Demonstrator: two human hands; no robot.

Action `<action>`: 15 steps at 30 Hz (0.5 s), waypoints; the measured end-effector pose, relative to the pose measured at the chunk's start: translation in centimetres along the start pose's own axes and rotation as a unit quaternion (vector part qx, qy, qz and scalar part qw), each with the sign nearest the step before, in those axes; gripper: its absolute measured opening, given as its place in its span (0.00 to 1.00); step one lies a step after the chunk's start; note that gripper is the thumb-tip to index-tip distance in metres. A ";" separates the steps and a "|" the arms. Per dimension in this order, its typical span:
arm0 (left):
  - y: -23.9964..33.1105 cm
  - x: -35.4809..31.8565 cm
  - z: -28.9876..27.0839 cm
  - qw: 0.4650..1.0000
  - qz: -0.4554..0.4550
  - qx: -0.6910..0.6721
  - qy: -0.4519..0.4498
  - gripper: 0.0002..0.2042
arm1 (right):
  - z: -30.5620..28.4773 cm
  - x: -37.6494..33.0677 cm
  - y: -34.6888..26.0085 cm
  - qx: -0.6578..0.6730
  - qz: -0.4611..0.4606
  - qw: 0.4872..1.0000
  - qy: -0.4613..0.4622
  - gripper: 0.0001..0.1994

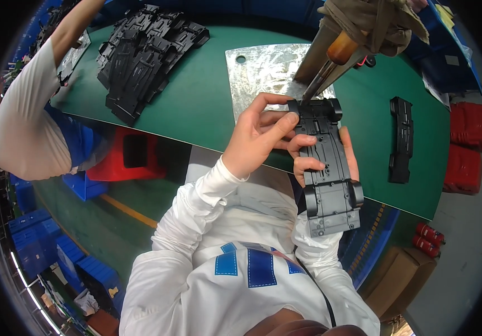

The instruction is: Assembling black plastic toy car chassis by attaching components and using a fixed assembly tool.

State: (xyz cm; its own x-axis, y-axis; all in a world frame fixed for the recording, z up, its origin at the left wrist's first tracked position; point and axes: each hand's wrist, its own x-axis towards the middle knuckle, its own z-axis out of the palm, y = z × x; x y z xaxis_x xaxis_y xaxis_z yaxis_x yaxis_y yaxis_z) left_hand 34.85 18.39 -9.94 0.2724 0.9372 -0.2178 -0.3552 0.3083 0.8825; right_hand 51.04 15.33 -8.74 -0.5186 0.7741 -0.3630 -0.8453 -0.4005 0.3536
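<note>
From far off, I see the black plastic part (pixel 322 147) on my right hand (pixel 309 163), fingers curled round its edges (snug!); my left hand (pixel 256 134) pinches its far left corner above the table (pixel 196 106).

A red plastic stool (pixel 111 163) with a dark rectangular opening stands at left, near a co-worker's loose white sleeve (pixel 25 123). A straight yellow line (pixel 129 210) crosses the green floor (pixel 81 215); rectangular blue plastic bins (pixel 31 242) stand beyond. At right, two red cylinders (pixel 429 233) lie just beside a brown cardboard box (pixel 400 274).
</note>
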 end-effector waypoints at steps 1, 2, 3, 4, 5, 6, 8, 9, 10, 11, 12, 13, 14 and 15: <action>0.2 0.1 -0.1 0.999 -0.015 0.027 0.008 0.22 | -0.1 0.2 -0.1 -0.005 -0.010 1.000 -0.006 0.29; 0.4 0.2 -0.3 0.998 -0.030 0.055 0.017 0.23 | 0.0 0.3 -0.1 0.002 -0.002 1.000 -0.011 0.27; 0.6 0.3 -0.5 0.998 -0.030 0.058 0.015 0.23 | -0.1 0.5 -0.2 0.003 -0.003 1.000 -0.014 0.27; 0.9 0.5 -0.8 0.996 -0.046 0.079 0.004 0.24 | -0.3 0.7 -0.4 -0.001 0.001 1.000 -0.016 0.27; 1.1 0.6 -1.0 0.993 -0.063 0.101 -0.005 0.24 | -0.4 0.8 -0.5 -0.005 0.005 1.000 -0.019 0.27; 1.2 0.7 -0.9 0.993 -0.062 0.104 -0.006 0.24 | -0.3 0.8 -0.4 -0.013 -0.003 1.000 -0.007 0.27; 1.2 0.8 -1.0 0.994 -0.090 0.057 -0.002 0.20 | -0.2 0.9 -0.3 -0.006 -0.004 1.000 -0.014 0.27; 0.9 0.9 -0.9 0.994 -0.087 0.060 -0.003 0.20 | -0.1 1.0 -0.2 0.000 -0.005 1.000 -0.016 0.27; 0.4 1.0 -0.9 0.997 -0.078 0.022 0.013 0.21 | -0.4 1.1 -0.3 0.000 -0.004 1.000 -0.020 0.27; 0.1 1.1 -0.9 0.997 -0.068 -0.016 0.029 0.22 | -0.7 1.3 -0.5 0.001 0.007 0.999 -0.049 0.25; 0.0 1.3 -1.0 0.997 -0.064 -0.014 0.029 0.22 | -0.9 1.4 -0.7 0.002 0.018 0.997 -0.078 0.23; -0.1 1.6 -1.2 0.996 -0.073 -0.042 0.027 0.22 | -1.0 1.4 -0.7 0.000 0.021 0.997 -0.081 0.23; -0.1 1.7 -1.3 0.994 -0.083 -0.071 0.024 0.22 | -0.9 1.4 -0.6 0.008 0.018 0.997 -0.081 0.23; -0.1 1.8 -1.4 0.994 -0.079 -0.070 0.025 0.22 | -0.8 1.4 -0.4 0.015 0.014 0.997 -0.081 0.23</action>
State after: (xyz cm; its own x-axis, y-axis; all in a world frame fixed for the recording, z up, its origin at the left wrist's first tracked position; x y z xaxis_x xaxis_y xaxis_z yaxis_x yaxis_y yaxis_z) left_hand 34.12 20.26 -11.04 0.2911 0.8811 -0.3728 -0.4339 0.4689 0.7693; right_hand 50.59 16.18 -10.11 -0.5130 0.8325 -0.2093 -0.8250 -0.4109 0.3879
